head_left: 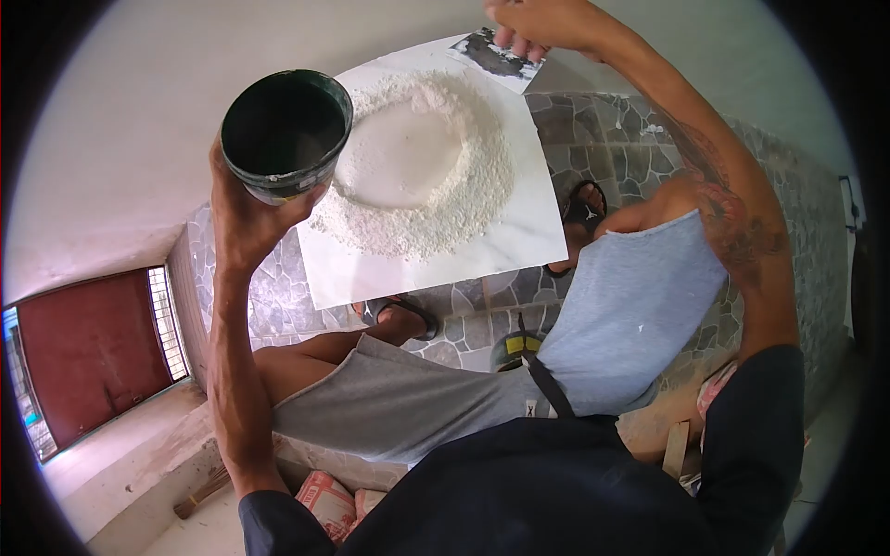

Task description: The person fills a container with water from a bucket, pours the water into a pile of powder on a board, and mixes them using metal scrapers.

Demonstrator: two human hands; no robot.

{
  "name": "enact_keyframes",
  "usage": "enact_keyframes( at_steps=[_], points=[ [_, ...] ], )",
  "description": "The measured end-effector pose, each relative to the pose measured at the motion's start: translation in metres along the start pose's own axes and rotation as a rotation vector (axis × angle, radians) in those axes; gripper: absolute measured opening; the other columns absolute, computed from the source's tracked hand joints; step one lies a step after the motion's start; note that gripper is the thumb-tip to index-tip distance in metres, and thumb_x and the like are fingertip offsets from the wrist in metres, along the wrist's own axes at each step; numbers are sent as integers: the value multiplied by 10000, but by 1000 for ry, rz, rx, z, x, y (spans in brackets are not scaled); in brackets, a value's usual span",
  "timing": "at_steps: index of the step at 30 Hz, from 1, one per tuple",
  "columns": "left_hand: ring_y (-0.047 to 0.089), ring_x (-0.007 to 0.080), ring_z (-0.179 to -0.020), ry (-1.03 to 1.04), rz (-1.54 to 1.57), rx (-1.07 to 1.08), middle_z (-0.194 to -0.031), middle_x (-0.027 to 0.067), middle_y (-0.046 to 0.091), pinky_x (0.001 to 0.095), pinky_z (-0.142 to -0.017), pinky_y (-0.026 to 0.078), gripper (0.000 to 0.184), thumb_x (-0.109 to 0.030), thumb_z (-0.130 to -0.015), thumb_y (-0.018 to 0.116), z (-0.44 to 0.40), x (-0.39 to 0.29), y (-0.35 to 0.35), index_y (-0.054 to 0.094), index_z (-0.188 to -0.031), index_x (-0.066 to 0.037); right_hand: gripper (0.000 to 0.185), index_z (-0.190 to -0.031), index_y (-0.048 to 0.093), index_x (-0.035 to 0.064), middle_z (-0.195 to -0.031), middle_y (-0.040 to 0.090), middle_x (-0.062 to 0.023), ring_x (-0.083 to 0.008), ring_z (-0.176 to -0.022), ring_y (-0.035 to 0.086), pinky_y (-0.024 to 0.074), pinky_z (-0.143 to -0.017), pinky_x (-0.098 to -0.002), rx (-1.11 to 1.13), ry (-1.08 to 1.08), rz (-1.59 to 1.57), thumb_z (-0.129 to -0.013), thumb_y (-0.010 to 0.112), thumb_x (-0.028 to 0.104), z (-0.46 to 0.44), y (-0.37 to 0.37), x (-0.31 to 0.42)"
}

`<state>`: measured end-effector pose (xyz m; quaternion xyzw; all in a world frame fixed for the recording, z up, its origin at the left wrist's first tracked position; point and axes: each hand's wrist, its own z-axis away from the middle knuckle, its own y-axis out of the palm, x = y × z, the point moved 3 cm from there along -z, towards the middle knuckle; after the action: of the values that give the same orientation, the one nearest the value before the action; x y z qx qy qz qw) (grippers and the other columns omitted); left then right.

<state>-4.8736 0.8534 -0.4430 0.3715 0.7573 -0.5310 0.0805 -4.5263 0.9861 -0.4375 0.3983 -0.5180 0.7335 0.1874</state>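
Note:
My left hand (264, 213) is wrapped round a dark green bucket-like pot (287, 176), raised and tilted so that its dark inside shows. The pot hangs over the left edge of a white marbled board (519, 250). On the board a ring of white lumpy powder (482, 176) surrounds a smooth pale pool (408, 153). My right hand (547, 26) is at the board's far right corner with its fingers curled. Its fingertips overlap a flat square plate (496, 60) smeared black and white; whether they touch it, or what they hold, cannot be made out.
Below the board lies a grey stone-patterned floor (464, 296), with my sandalled feet (399, 315) on it. A dark bucket (517, 350) stands between my legs. Red and white bags (324, 500) and a broom (199, 491) are near me. A brown door panel (93, 347) is at left.

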Motion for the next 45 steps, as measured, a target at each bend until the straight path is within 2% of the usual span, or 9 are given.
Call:
enact_keyframes(
  at_steps=[4,7,10,13,19,28,31,37,45],
  points=[
    [581,306,-1230,0,18,29,-1337,190,540,433,-1031,501,1080,-175,-626,944,5,8,10,277,-1470,-74,350,-1160,650,-84,-866,718,-139,-188,-713,671,554,-641,-305,40,163,107,-985,507,183,4,11,-25],
    [580,307,-1235,1,37,53,-1344,186,545,432,-1041,495,1098,-162,-618,941,3,8,14,270,-1483,-84,350,-1167,651,-75,-881,722,-135,-190,-729,674,552,-657,-305,64,106,143,-978,492,174,15,8,-14],
    [582,310,-1234,23,52,59,-1341,187,553,432,-1055,486,1092,-167,-609,940,-4,7,19,284,-1478,-76,347,-1135,671,-61,-868,727,-135,-203,-718,680,553,-665,-328,16,220,214,-957,495,178,5,10,-13],
    [581,316,-1239,3,61,66,-1338,183,561,435,-1069,477,1085,-187,-599,941,-12,5,23,304,-1470,-69,340,-1077,697,-46,-833,726,-146,-220,-702,684,548,-673,-359,35,77,298,-936,494,188,-4,11,-17],
    [564,327,-1263,10,64,92,-1359,172,551,447,-1090,458,1099,-210,-596,945,-21,14,32,307,-1479,-70,309,-972,716,-14,-796,721,-158,-240,-691,688,535,-666,-385,29,20,433,-919,501,202,-7,11,-16],
    [538,334,-1294,89,35,118,-1393,177,525,449,-1104,445,1115,-200,-585,951,-25,21,40,311,-1491,-94,311,-927,706,-20,-785,722,-152,-252,-694,692,538,-665,-405,61,-33,316,-918,492,205,-14,9,-32],
    [531,335,-1301,101,49,123,-1402,168,524,452,-1106,442,1101,-183,-580,949,-26,19,41,329,-1486,-97,313,-946,709,-29,-786,721,-158,-246,-688,684,535,-660,-396,58,-88,439,-914,498,199,-16,9,-28],
    [523,336,-1309,117,44,124,-1406,150,529,455,-1108,439,1077,-166,-577,945,-28,15,43,357,-1476,-101,322,-998,721,-34,-802,721,-160,-236,-698,675,526,-683,-386,27,79,370,-909,509,191,-6,10,-15],
    [538,344,-1288,122,34,117,-1385,149,541,455,-1091,448,1080,-151,-575,940,-32,10,43,354,-1480,-95,316,-980,721,-28,-794,726,-161,-248,-691,687,528,-670,-393,57,25,331,-894,506,188,-4,9,-10]
  ],
)
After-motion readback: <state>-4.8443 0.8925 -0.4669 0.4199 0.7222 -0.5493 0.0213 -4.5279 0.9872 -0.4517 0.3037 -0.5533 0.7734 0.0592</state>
